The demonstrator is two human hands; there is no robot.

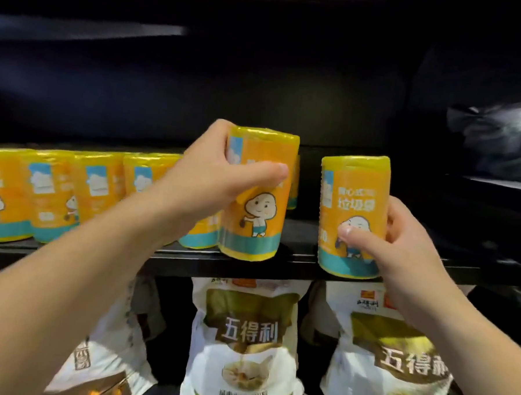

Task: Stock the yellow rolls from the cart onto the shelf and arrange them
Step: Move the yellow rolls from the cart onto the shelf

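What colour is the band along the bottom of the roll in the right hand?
Teal. The roll in the right hand shows it clearly in the head view.

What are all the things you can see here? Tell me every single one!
Shelved rolls: at least four, yellow-orange with a teal band, standing in a row on the left of the shelf.
Left-hand roll: one, same colours, slightly tilted, at the middle of the shelf's front.
Right-hand roll: one, same colours, upright, at the shelf's front edge, apart from the others.
Shelf: one, black, across the middle.
White bags: three, white with green labels, below the shelf.
Dark bundle: one, black and shiny, upper right; too dim to tell what it is.
Left hand: one, grips the left-hand roll.
Right hand: one, grips the right-hand roll.
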